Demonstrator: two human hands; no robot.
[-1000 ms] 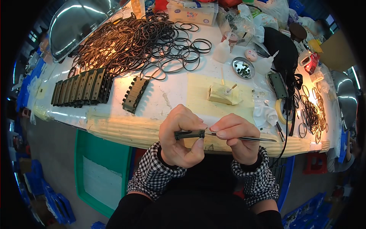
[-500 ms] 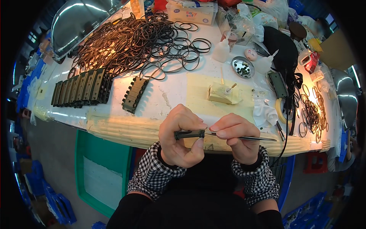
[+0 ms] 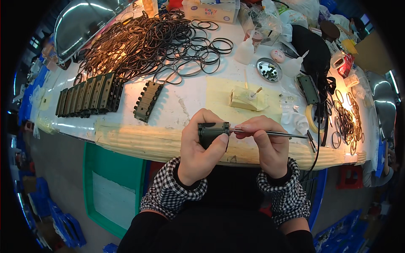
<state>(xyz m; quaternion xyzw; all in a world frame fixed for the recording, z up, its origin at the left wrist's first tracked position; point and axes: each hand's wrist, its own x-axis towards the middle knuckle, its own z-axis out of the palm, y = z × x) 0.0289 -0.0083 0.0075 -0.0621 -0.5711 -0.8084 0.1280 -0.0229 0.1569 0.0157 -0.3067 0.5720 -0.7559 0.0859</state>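
The workbench (image 3: 185, 101) is a long white slab with yellowish tape wrapped along its near edge, crowded from end to end under hard light. The left hand (image 3: 200, 149) is clenched round a small dark plastic block (image 3: 213, 131), thumb pressed on its front face, holding it just off the bench edge in front of the person's chest. The right hand (image 3: 265, 145) pinches a thin metal tool (image 3: 274, 134) between thumb and fingertips — its tip meets the block's right side, its handle runs away to the right. Beyond the fingers, further onto the bench, a small yellowish box (image 3: 247, 99) sits on a taped patch with a stick poking out of it. Up and right of that, a round shiny metal dish (image 3: 269, 69) holds a scatter of tiny dark bits; two small squeeze bottles (image 3: 245, 49) stand either side of it. Left of the hands, one loose dark block (image 3: 147, 101) lies apart from a tight row of the same blocks (image 3: 88, 97). Behind them sprawls a big heap of black rubber rings (image 3: 143, 42) — more rings (image 3: 344, 120) pile up far right. A green tray (image 3: 112, 185) sits on the floor below the left wrist.
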